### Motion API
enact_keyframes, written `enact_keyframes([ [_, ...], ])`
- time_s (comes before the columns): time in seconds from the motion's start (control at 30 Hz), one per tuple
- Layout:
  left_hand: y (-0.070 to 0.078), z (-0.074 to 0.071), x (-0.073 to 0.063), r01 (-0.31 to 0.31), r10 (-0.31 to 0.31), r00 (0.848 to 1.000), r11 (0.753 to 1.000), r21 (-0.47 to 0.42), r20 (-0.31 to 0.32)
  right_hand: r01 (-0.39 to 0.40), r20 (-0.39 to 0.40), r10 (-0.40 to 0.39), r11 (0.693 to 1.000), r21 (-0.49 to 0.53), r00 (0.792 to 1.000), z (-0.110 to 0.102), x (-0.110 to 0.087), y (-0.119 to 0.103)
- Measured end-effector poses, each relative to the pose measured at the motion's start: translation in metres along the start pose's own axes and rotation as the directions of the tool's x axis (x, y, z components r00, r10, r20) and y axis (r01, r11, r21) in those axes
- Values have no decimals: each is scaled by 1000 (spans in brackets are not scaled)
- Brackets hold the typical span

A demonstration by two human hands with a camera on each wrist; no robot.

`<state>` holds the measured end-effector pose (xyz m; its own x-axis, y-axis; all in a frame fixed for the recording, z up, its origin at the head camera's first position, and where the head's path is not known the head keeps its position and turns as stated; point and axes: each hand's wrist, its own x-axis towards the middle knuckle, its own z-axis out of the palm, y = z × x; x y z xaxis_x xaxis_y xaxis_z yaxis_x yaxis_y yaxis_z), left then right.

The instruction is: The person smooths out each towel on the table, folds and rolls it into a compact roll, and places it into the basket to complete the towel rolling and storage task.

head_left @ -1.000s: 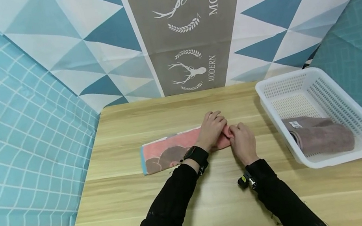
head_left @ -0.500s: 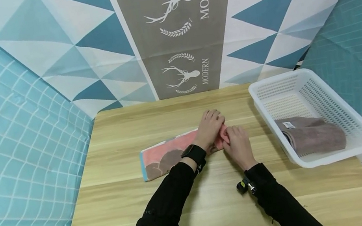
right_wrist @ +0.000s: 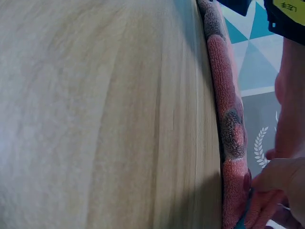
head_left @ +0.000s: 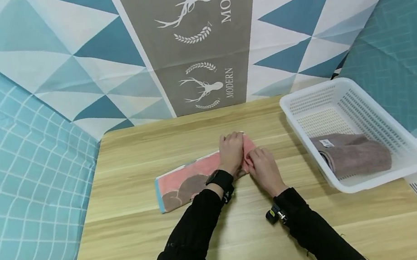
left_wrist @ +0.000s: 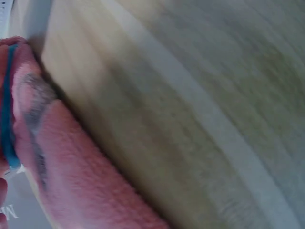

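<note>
While the head view is showing left hand (head_left: 232, 151) and right hand (head_left: 265, 168) gripping the pink towel (head_left: 189, 177) on the table (head_left: 246, 234), its held end is standing higher than before, so rolling is apparently progressing; left wrist is showing blue edging (left_wrist: 6, 109), right wrist the unrolled length.

Downward head view, wrist views near towel (head_left: 195, 176)

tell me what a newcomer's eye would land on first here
Probably the pink towel with brown patches near the middle of the wooden table, its right end held by the left hand and right hand. Next might come the white basket at the table's right side, with a grey-brown towel inside. Behind the table, white deer heads stand out on a grey panel.
</note>
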<state>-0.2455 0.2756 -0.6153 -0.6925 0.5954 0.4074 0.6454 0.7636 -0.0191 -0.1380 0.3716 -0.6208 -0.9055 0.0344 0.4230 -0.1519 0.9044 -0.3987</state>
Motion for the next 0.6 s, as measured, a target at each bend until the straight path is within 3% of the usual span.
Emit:
enact_keyframes([
  [0.1, 0, 5, -3, 3, -4, 999, 1000, 24, 34, -46, 72, 44, 998, 30, 996, 0, -2, 1],
  [0.17, -3, 3, -6, 13, -16, 995, 999, 36, 93, -89, 113, 82, 994, 58, 990, -1, -1, -1],
  [0.33, -5, -4, -6, 65, -68, 957, 998, 20, 283, -218, 141, 205, 972, 85, 969, -3, 4, 0],
  [0.47, -5, -7, -4, 145, -122, 930, 989, -41, 347, -352, 157, 339, 934, 65, 928, -3, 4, 3],
  [0.6, -9, -6, -4, 176, -128, 933, 977, -117, 336, -452, 210, 441, 892, 4, 872, -2, 4, 7],
])
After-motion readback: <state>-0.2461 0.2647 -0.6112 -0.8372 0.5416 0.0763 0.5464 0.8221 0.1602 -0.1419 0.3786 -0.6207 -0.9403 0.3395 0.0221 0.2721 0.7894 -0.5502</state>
